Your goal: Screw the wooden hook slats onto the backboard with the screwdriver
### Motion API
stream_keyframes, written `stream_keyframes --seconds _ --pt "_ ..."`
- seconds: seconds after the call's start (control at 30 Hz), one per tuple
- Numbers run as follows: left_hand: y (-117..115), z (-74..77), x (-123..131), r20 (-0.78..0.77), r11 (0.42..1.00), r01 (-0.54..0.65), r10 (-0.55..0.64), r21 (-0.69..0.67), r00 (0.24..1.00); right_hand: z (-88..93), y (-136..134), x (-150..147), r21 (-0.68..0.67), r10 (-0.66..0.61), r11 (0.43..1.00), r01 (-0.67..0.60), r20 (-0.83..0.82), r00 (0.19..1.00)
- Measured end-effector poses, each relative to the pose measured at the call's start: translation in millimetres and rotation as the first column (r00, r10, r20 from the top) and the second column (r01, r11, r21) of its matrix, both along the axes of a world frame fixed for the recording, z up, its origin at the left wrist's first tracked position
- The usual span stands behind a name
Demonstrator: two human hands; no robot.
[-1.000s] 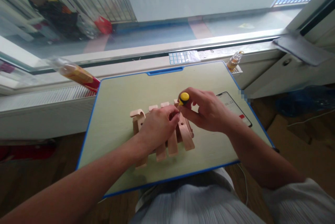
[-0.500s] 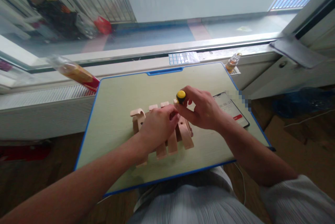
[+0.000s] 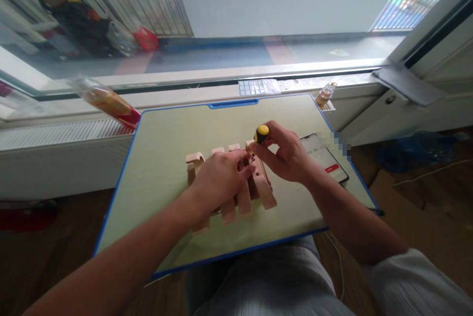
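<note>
A light wooden rack (image 3: 240,193) made of several curved slats lies on a pale green lap desk (image 3: 162,158) with a blue rim. My left hand (image 3: 219,178) rests on top of the slats and presses them down, fingertips by the rightmost slat. My right hand (image 3: 286,156) grips a small screwdriver with a yellow-and-black handle (image 3: 261,133), held upright with its tip down at the right end of the rack. The shaft and tip are hidden by my fingers.
A phone (image 3: 325,157) with a lit screen lies on the desk right of my right hand. On the windowsill behind stand a small bottle (image 3: 325,93), a blister pack (image 3: 256,86) and a wrapped packet (image 3: 105,101). A window handle (image 3: 406,84) juts out at right.
The screwdriver handle has shifted slightly between frames while my right hand keeps its grip. My left hand stays on the rack. The view has tilted a little.
</note>
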State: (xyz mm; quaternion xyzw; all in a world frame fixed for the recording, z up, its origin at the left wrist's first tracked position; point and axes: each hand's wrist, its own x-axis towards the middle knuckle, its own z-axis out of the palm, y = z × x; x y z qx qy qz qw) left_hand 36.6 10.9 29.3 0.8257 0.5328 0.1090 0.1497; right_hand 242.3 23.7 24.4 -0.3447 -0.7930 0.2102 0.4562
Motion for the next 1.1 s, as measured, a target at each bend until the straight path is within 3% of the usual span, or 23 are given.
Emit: stream_keyframes --seconds 0.13,0.33,1.1 --pt "2.1 -0.4 -0.8 -0.016 0.999 0.039 -0.04 -0.014 0.999 -1.6 0.8 0.2 0.024 -0.013 1.0 0.013 0.002 1.0" --pt "-1.4 -3.3 -1.2 0.006 1.0 -0.006 0.006 -0.003 1.0 -1.9 1.0 1.4 -0.012 0.009 1.0 -0.009 -0.005 1.0" --pt "1.9 -5.6 -4.3 -0.039 0.999 -0.006 0.004 -0.043 0.999 -6.9 5.5 -1.6 0.012 -0.025 1.0 0.025 -0.039 0.999"
